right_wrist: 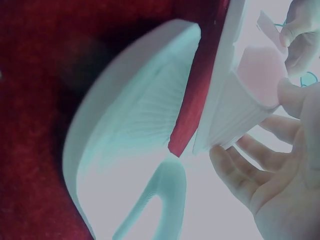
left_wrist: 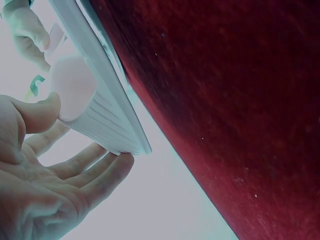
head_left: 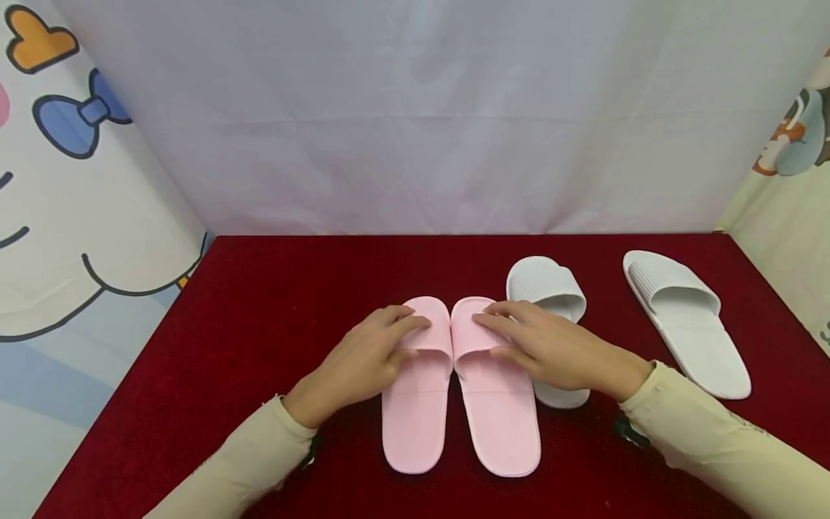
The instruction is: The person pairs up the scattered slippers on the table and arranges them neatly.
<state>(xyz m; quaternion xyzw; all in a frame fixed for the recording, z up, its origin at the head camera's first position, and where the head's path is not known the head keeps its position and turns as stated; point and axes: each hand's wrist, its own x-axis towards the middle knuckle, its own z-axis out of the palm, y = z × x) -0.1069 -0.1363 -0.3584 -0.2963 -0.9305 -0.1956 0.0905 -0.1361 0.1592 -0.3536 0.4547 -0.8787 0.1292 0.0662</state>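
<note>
Two pink slippers lie side by side on the red cloth in the head view, toes pointing away, their straps touching. My left hand (head_left: 369, 353) rests over the strap of the left pink slipper (head_left: 415, 425). In the left wrist view its fingertips (left_wrist: 122, 162) touch the ribbed strap, with the thumb beside the strap's opening. My right hand (head_left: 551, 346) lies over the strap of the right pink slipper (head_left: 502, 432), fingers loosely extended. Close to its right, partly hidden beneath that hand and wrist, is a white slipper (head_left: 541, 277).
Another white slipper (head_left: 703, 346) lies at an angle on the right of the red cloth (head_left: 272, 310). A pale curtain (head_left: 454, 122) hangs behind the table. Cartoon-printed cloth (head_left: 65, 216) stands on the left, and a printed panel (head_left: 791, 231) on the right.
</note>
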